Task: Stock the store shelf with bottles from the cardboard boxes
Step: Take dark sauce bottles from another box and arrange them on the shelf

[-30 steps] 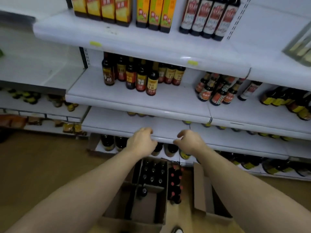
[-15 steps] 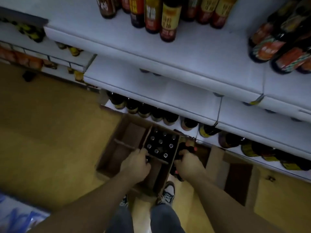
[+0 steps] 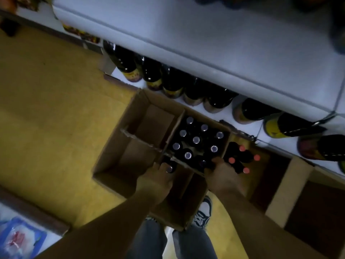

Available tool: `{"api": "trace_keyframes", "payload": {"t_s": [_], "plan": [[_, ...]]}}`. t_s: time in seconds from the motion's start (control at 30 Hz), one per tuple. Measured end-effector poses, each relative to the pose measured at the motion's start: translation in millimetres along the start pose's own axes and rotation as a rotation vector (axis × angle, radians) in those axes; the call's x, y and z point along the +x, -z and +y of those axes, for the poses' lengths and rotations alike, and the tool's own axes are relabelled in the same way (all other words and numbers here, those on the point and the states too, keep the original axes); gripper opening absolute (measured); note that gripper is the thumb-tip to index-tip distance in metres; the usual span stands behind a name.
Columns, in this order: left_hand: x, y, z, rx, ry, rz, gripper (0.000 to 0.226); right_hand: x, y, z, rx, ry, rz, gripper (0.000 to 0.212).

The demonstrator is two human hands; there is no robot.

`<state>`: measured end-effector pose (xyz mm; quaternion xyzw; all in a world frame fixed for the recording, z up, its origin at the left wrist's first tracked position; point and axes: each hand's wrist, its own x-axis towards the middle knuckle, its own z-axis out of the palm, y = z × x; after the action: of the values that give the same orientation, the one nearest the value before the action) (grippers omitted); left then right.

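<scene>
Brown cardboard box (image 3: pixel 136 159), divided inside, stands on the yellow floor (image 3: pixel 56 109) below the white store shelf (image 3: pixel 205 43). Dark silver-capped bottles (image 3: pixel 196 140) fill its far right compartment. Left hand (image 3: pixel 155 181) grip curls round a lone bottle (image 3: pixel 169 168) nearer; right hand (image 3: pixel 223 174) grip closes on a corner bottle (image 3: pixel 202 163).

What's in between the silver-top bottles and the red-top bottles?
A cardboard box wall stands between the silver-top bottles and the red-top bottles; the head view shows it.
</scene>
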<state>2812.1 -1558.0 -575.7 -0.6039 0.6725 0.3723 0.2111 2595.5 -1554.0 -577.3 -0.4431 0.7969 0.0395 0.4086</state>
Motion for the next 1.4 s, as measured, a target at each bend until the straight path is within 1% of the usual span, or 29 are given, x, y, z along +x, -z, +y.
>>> {"api": "trace_keyframes", "payload": {"t_s": [0.07, 0.2, 0.3, 0.43, 0.6, 0.7, 0.83, 0.93, 1.0, 1.1, 1.17, 1.3, 1.4], "plan": [[29.5, -20.7, -8.3, -0.005, -0.021, -0.054, 0.046, 33.6, -25.2, 6.7, -0.076, 0.006, 0.010, 0.034], [72.4, -59.3, -23.3, 0.023, -0.042, -0.065, 0.055, 76.6, -73.0, 21.4, -0.246, 0.036, -0.021, 0.041], [96.0, -85.5, -37.2, 0.033, -0.069, -0.060, 0.054, 91.0, -98.7, 27.5, -0.365, 0.040, -0.052, 0.043], [114.0, -106.9, -46.7, -0.020, -0.026, -0.017, 0.049, 105.5, -111.4, 33.4, -0.373, 0.059, -0.005, 0.043], [118.5, -114.9, -50.2, -0.008, -0.051, 0.070, 0.049, 107.9, -114.3, 35.0, -0.404, 0.105, 0.027, 0.041], [116.8, -115.9, -51.6, 0.018, -0.074, 0.088, 0.044, 103.0, -113.4, 38.2, -0.427, 0.135, 0.042, 0.042], [108.7, -111.2, -50.3, 0.071, -0.097, 0.089, 0.043, 91.3, -108.5, 39.9, -0.430, 0.150, 0.086, 0.035], [94.0, -102.9, -44.5, 0.109, -0.102, 0.126, 0.043, 77.6, -98.3, 36.9, -0.436, 0.162, 0.114, 0.033], [81.6, -95.0, -38.6, 0.098, -0.108, 0.127, 0.045, 65.6, -88.4, 33.1, -0.418, 0.167, 0.119, 0.029], [59.2, -79.3, -32.1, 0.047, -0.091, 0.080, 0.046, 43.5, -68.8, 25.6, -0.389, 0.168, 0.139, 0.022], [38.8, -67.3, -28.8, 0.054, -0.099, 0.092, 0.048, 24.8, -52.9, 18.5, -0.394, 0.172, 0.144, 0.019], [-8.9, -35.1, -17.2, 0.051, -0.171, 0.166, 0.042, -21.0, -16.5, 0.0, -0.387, 0.183, 0.149, 0.021], [-47.6, -1.3, -2.1, 0.011, -0.179, 0.192, 0.040, -62.1, 18.3, -15.1, -0.350, 0.174, 0.148, 0.024]]}}
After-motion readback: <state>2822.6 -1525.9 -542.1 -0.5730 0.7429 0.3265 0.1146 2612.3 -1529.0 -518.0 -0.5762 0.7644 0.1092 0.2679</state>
